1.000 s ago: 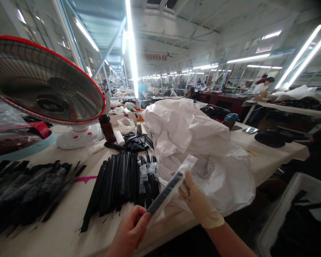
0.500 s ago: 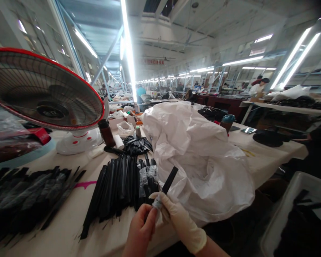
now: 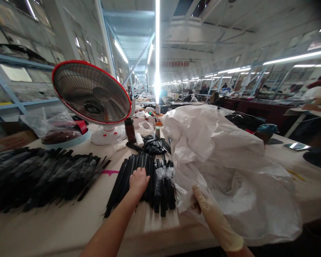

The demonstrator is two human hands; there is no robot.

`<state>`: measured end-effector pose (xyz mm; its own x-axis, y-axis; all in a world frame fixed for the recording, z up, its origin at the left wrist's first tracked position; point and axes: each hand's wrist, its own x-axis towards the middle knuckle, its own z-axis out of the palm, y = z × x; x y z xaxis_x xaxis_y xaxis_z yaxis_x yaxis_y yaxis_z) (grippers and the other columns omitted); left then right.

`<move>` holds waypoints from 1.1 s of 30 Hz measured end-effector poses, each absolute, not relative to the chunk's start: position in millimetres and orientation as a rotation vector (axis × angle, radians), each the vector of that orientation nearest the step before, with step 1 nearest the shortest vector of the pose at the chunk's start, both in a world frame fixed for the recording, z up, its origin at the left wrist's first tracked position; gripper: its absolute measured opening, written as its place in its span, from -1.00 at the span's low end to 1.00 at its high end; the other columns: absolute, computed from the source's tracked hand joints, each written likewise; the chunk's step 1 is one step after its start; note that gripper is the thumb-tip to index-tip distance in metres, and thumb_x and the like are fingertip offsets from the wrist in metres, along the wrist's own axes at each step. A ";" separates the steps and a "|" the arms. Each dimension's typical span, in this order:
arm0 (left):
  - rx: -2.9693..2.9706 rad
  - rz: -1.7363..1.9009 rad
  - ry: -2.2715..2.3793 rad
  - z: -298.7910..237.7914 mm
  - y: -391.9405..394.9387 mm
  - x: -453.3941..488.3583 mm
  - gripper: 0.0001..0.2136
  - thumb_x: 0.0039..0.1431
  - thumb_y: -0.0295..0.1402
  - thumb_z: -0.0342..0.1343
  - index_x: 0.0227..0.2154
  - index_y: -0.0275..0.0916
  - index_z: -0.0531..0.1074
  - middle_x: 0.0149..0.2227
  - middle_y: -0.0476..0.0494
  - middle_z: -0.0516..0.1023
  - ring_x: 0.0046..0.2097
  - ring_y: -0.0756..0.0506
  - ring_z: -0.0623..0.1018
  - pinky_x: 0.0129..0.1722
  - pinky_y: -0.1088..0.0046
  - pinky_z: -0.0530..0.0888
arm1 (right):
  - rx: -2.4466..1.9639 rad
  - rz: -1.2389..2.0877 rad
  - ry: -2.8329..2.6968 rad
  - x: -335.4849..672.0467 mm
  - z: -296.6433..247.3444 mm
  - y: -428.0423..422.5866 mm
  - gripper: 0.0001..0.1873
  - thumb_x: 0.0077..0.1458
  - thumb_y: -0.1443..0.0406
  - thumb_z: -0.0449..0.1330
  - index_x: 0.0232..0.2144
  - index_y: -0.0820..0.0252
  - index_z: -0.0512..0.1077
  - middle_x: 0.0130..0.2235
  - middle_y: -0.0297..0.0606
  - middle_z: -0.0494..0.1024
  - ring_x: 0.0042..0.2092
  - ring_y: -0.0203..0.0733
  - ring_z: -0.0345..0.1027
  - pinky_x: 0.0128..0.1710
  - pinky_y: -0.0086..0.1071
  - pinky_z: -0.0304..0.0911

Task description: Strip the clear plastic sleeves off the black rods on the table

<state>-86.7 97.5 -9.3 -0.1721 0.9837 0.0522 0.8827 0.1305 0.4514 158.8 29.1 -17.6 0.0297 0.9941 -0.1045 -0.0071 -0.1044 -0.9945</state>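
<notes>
My left hand, bare, rests on a row of flat black strips, its fingers curled down on them. Which strip lies under the fingertips is hidden. Beside that row lie several black strips wrapped with clear film. My right hand, in a pale glove, is at the near left edge of a big crumpled white plastic sheet. Its thumb points up and its fingers bend round the sheet's edge, partly hidden.
A red-rimmed fan stands at the back left beside a brown bottle. Many film-wrapped black strips cover the table's left side. Behind the row lies a smaller black bundle. A cup and a phone are at the right.
The film-wrapped black strip has left my hands. My left hand has reached forward onto the black row; my right has moved to the white sheet. The view has turned left.
</notes>
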 end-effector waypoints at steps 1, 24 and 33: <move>1.837 0.489 2.217 -12.0 102.7 -92.2 -0.71 0.15 -0.37 0.11 -0.06 -0.32 0.38 0.06 -0.27 0.38 0.10 -0.27 0.35 0.07 0.01 0.26 | -1.266 1.313 -1.126 156.2 -14.1 27.5 -0.46 -0.11 -0.17 0.17 -0.71 0.16 0.35 -0.72 -0.38 0.30 -0.66 -0.35 0.08 -0.63 -0.40 -0.02; 1.254 1.036 1.957 -13.7 91.9 -122.2 -0.90 0.14 -0.41 0.02 -0.28 -0.30 0.32 -0.38 -0.12 0.52 -0.36 -0.09 0.60 -0.38 0.44 0.50 | -0.826 1.551 -0.453 159.5 -3.7 39.3 -0.62 -0.31 0.08 0.44 -0.60 0.21 0.41 -0.63 -0.46 0.35 -0.59 -0.46 0.11 -0.60 -0.54 0.08; 0.930 1.195 1.474 1.3 30.8 -117.4 -0.64 -0.01 -0.02 0.13 -0.43 -0.28 0.35 -0.71 0.14 0.26 -0.67 0.09 0.26 -0.69 0.63 0.19 | -0.772 1.636 -0.350 160.6 -3.3 48.3 -0.64 -0.30 0.12 0.45 -0.54 0.23 0.44 -0.60 -0.45 0.40 -0.60 -0.48 0.16 -0.62 -0.58 0.12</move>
<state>-117.4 30.8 1.3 -0.2230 0.9497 -0.2197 -0.0186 0.2212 0.9751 160.6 48.3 -3.3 -0.0454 0.9564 -0.2884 -0.7544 -0.2221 -0.6177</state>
